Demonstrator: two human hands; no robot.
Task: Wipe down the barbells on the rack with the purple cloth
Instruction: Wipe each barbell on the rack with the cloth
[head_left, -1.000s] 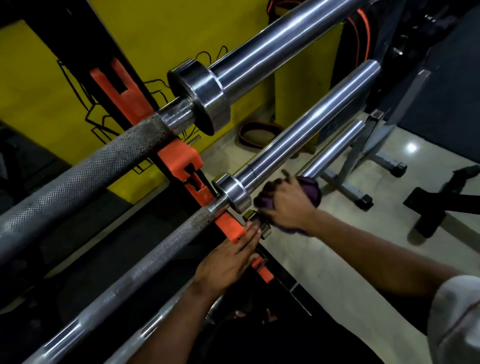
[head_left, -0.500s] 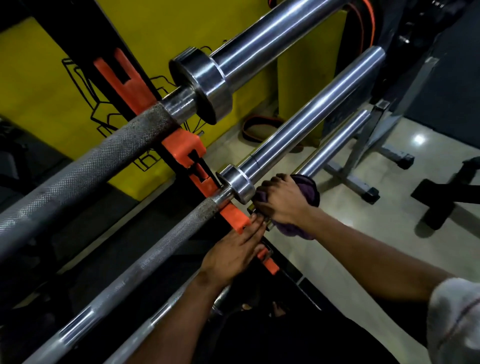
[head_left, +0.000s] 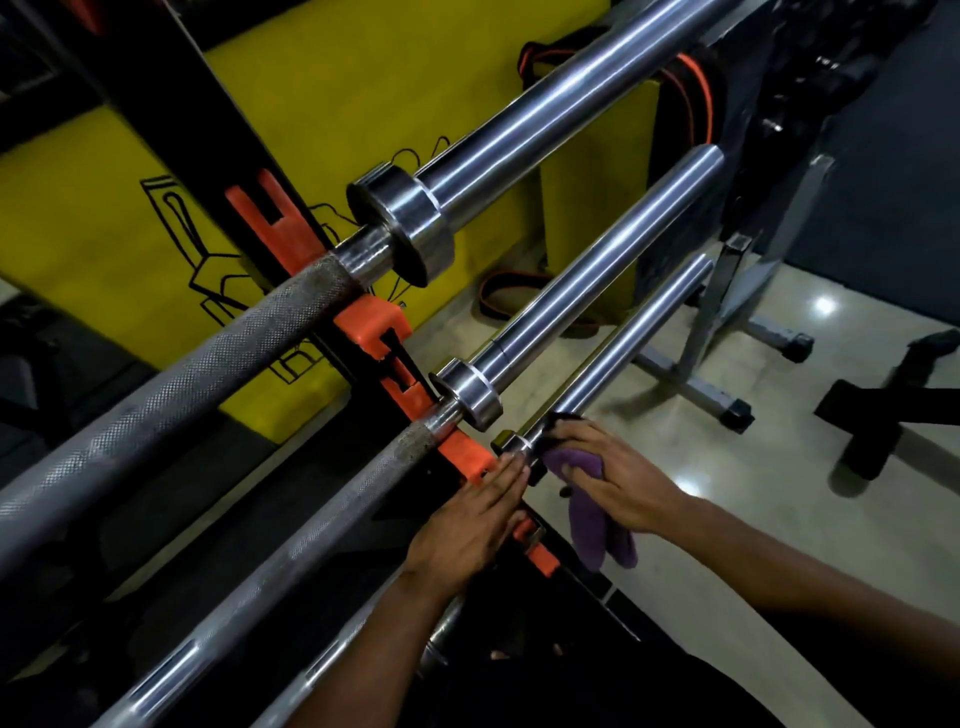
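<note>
A: Where is the purple cloth (head_left: 592, 514) sitting?

B: I am seeing it at five o'clock, the right hand (head_left: 618, 480) gripping it against the lowest barbell (head_left: 631, 343), beside that bar's collar.

A: And the left hand (head_left: 470, 525)?

B: It is resting flat, fingers straight, on the orange rack (head_left: 465, 454), holding nothing.

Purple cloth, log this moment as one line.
right hand holds purple cloth on lowest barbell sleeve | left hand rests flat by orange rack hook
</note>
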